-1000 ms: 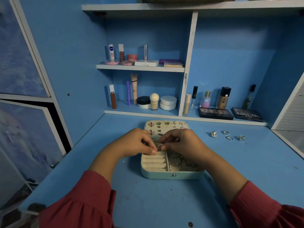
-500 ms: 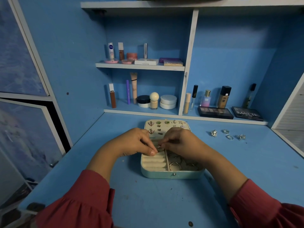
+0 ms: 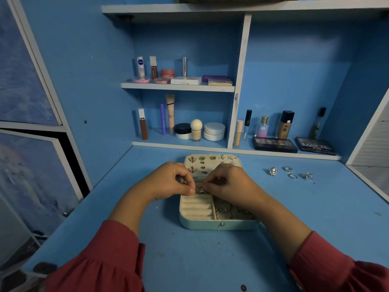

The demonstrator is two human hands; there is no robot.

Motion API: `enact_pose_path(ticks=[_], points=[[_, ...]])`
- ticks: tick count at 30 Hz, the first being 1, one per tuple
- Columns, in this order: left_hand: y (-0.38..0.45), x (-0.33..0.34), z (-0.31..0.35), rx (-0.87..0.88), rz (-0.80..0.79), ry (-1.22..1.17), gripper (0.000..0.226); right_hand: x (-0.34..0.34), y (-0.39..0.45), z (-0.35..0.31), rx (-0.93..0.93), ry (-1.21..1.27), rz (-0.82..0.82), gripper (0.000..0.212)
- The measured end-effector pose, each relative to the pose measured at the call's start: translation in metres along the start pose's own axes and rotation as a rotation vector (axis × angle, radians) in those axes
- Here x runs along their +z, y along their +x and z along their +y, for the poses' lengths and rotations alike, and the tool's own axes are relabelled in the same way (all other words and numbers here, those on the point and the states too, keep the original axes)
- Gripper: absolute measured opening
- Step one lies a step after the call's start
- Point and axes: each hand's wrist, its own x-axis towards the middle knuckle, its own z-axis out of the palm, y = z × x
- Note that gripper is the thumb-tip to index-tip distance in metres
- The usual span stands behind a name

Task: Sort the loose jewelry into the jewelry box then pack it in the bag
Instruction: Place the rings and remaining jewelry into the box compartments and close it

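Blue desk [image 3: 210,260] with built-in shelves. Upper shelf [image 3: 179,87]: Nivea tube [image 3: 140,66], pink jar [image 3: 167,73], white compact [image 3: 185,80]. Lower level: white jars [image 3: 214,131], foundation bottle [image 3: 284,124], two eyeshadow palettes [image 3: 274,144].

My counter [image 3: 315,218] is painted a flat sky blue, the same blue as the back wall [image 3: 294,70], and the shelves [image 3: 179,87] are edged in off-white. My sleeves [image 3: 105,260] are a dull brick red. The jewelry box [image 3: 219,225] has a pale mint shell and a cream lining. On its lid [image 3: 210,163] sit gold bee studs and green heart studs. The loose rings [image 3: 290,172] on the counter are silver. On the low shelf the two palettes [image 3: 294,144] are black, one lettered in white, and the perfume bottle [image 3: 263,128] fades from pink to blue.
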Motion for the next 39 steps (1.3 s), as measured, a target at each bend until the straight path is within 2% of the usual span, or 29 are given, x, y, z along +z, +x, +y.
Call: enact_pose_path(ticks=[12,25,32,36,39], points=[[0.002,0.006,-0.001,-0.002,0.002,0.079,0.021,0.001,0.004,-0.002,0.006,-0.101,-0.001,0.010],[0.004,0.006,-0.006,0.012,0.020,0.035,0.020,0.000,0.002,0.004,-0.011,-0.124,0.021,0.010],[0.015,0.018,-0.005,0.009,0.179,-0.070,0.007,-0.041,0.003,0.025,0.213,0.098,0.215,0.006],[0.030,0.031,0.013,0.049,0.265,-0.085,0.004,-0.065,-0.001,0.059,0.351,0.049,0.317,0.012],[0.044,0.046,0.037,0.084,0.247,-0.069,0.008,-0.083,-0.009,0.080,0.434,-0.035,0.349,0.012]])
